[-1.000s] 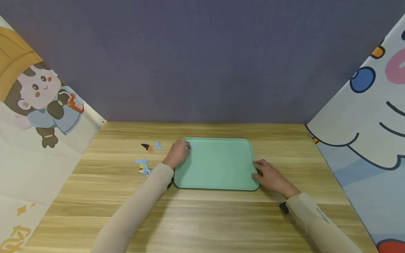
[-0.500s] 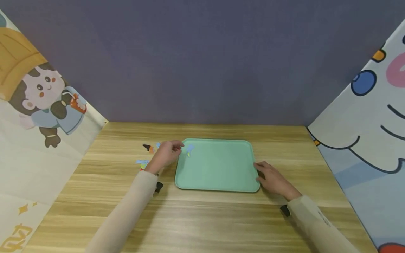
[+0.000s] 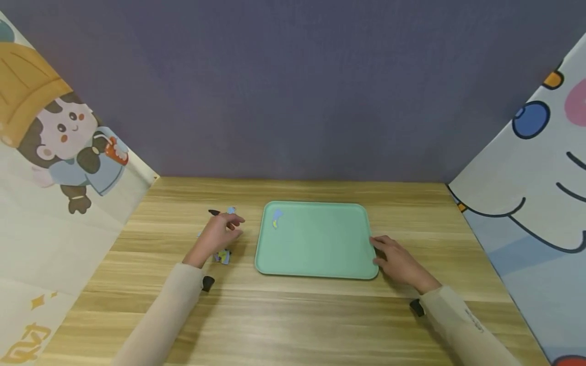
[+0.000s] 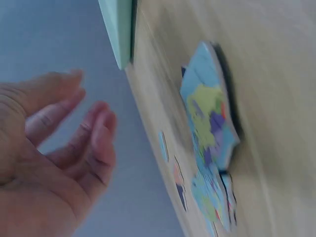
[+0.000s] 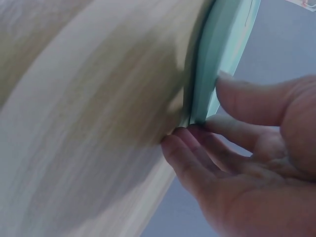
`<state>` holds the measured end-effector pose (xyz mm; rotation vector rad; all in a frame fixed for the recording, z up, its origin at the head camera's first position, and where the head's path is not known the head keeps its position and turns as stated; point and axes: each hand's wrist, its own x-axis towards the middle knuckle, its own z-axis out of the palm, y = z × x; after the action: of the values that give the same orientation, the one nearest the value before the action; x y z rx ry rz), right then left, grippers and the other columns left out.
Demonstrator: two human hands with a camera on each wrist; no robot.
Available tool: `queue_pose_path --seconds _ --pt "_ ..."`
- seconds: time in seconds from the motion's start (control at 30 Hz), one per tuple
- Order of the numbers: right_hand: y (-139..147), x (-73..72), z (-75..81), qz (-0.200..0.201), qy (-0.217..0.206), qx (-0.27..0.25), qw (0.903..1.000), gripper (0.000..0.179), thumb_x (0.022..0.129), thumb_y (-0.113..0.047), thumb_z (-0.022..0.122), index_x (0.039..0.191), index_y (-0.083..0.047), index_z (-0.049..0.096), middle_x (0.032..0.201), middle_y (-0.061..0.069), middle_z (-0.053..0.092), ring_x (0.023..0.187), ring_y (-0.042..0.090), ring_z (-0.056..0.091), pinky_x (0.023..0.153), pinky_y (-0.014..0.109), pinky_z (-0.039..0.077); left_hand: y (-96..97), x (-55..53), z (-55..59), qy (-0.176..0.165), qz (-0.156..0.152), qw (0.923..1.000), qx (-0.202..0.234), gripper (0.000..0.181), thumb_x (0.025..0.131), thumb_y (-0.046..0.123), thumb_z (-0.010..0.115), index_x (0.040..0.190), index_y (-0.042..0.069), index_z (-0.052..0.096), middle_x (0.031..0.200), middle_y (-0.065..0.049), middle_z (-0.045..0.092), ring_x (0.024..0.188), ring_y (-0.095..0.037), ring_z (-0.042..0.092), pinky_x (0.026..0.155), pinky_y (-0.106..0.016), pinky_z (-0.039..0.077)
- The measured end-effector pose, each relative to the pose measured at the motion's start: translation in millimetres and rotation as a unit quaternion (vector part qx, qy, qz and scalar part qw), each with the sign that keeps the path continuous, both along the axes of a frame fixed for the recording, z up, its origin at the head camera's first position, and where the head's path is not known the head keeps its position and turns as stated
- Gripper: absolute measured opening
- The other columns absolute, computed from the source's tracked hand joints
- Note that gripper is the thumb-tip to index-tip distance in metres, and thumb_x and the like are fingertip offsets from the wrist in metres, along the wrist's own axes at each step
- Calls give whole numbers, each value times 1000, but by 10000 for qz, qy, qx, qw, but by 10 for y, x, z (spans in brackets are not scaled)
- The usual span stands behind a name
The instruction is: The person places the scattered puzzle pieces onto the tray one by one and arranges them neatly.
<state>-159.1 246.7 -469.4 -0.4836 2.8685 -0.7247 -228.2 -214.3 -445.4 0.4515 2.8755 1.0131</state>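
The left hand [image 3: 214, 238] has released the blue-and-yellow jigsaw piece [image 3: 277, 215], which now lies in the far left of the green tray [image 3: 320, 241], and drawn left above the loose jigsaw pieces [image 3: 223, 257].

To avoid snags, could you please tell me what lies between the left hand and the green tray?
In the head view, only bare wood-grain tabletop shows between the left hand and the tray.

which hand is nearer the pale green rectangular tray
Right. The right hand touches the tray at its right edge; the left hand is apart, off its left side.
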Motion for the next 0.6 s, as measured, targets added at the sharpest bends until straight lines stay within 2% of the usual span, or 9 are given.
queue_pose_path --seconds 0.23,0.4,0.5,0.6 --pt "0 7 -3 24 -42 -40 10000 53 90 -2 59 137 11 38 135 25 41 125 44 36 99 57 32 -232 164 35 -72 597 9969 -506 31 87 9 65 115 -3 62 105 -21 61 90 -32 60 73 -44 50" --pt "11 13 -18 -31 -141 -80 9999 53 91 -3 59 138 11 38 136 25 40 125 45 35 99 57 32 -377 226 25 -318 946 9916 -822 31 88 17 66 110 -3 62 98 -19 63 86 -32 60 69 -44 50" --pt "9 10 -14 -23 -166 -137 9998 53 91 -4 59 138 10 37 136 25 39 126 45 35 99 58 32 -435 255 11 -525 986 9889 -985 34 86 19 68 109 -4 61 96 -19 63 83 -31 60 67 -43 49" --pt "9 7 -7 -2 -143 -168 9998 53 91 -4 59 138 10 37 136 25 39 126 45 34 99 58 32 -466 291 -25 -653 859 9887 -1039 37 84 21 71 110 -3 61 97 -19 63 83 -30 59 68 -43 49"
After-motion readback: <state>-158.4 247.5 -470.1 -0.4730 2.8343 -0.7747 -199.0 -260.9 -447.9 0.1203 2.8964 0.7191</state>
